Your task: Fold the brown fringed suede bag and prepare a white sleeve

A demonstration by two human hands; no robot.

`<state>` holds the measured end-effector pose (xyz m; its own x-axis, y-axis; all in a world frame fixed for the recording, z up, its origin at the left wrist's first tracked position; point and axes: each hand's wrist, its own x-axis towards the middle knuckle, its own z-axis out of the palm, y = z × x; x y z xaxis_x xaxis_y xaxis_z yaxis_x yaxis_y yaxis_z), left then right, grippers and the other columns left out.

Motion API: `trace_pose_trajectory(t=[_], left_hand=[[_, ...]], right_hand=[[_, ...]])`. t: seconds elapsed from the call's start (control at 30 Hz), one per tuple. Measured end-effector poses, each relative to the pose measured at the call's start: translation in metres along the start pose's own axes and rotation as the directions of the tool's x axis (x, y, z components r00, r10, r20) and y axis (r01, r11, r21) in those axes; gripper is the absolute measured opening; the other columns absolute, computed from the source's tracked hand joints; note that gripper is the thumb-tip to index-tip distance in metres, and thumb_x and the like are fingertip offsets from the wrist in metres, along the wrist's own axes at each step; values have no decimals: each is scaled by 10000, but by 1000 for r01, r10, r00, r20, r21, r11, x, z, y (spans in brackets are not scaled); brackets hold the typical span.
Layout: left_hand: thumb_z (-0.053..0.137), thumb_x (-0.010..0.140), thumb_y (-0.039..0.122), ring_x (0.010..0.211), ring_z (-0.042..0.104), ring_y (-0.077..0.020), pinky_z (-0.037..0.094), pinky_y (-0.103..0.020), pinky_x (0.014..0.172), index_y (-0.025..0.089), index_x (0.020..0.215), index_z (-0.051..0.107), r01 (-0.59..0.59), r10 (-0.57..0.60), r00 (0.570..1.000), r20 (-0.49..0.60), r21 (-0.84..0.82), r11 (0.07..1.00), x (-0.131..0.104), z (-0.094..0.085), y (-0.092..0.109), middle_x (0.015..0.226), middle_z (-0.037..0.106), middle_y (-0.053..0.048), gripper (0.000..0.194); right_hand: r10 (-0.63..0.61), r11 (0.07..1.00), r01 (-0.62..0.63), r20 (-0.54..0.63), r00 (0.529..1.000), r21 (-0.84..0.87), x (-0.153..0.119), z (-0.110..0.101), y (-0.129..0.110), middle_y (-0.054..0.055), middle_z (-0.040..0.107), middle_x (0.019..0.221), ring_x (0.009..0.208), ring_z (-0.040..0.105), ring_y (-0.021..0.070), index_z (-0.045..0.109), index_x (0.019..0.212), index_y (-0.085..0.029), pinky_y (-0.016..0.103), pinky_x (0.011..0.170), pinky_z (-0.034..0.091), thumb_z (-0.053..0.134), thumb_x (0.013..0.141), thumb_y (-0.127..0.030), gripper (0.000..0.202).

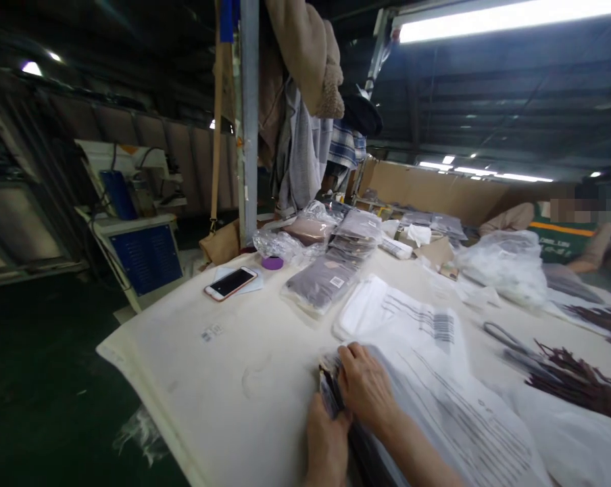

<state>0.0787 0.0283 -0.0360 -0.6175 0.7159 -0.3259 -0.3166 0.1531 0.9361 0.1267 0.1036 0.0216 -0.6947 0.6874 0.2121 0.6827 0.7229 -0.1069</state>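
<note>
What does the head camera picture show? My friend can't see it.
Two hands, left hand and right hand, grip a dark item beside a printed plastic bag on a white table. Farther back lie a phone and packed grey garments.

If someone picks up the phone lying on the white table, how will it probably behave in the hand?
The phone looks like a flat, rigid slab, so it should stay stiff. Its glossy screen suggests it may be slippery. Lying partly on a thin sheet of paper on the table, it would probably slide rather than roll if pushed.
</note>
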Motion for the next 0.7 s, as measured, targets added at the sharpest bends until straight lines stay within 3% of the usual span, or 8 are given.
trace_pose_trajectory(t=[0.2,0.47,0.57,0.7], left_hand=[[508,694,35,1031,585,-242,410,-310,921,79,1078,546,-45,29,996,82,199,979,3,0,-5,1075,645,-146,388],[477,757,31,1150,524,-259,372,-316,979,10,1206,464,-20,-43,988,147,404,914,1,0,14,1206,573,-200,450],[495,752,49,1079,565,-279,413,-331,924,19,1149,509,-70,13,990,140,410,910,4,1,10,1130,609,-204,398],[501,758,82,942,616,-227,458,-267,799,130,1060,579,-163,118,983,140,379,911,9,11,1,944,671,-101,316]], right_hand=[[-32,999,32,45,998,-9,18,15,6,54,595,795,758,553,167,592,756,-171,253,652,362,424,863,-51,232],[-101,986,97,25,995,132,32,12,12,16,571,772,702,549,111,587,751,-176,197,628,391,379,911,-117,269],[-187,970,181,25,982,160,30,6,8,21,575,792,722,544,111,596,768,-174,196,646,397,394,895,-96,251],[-276,952,269,33,961,147,19,-3,-4,47,591,825,775,532,140,599,794,-155,222,668,399,428,816,0,232]])
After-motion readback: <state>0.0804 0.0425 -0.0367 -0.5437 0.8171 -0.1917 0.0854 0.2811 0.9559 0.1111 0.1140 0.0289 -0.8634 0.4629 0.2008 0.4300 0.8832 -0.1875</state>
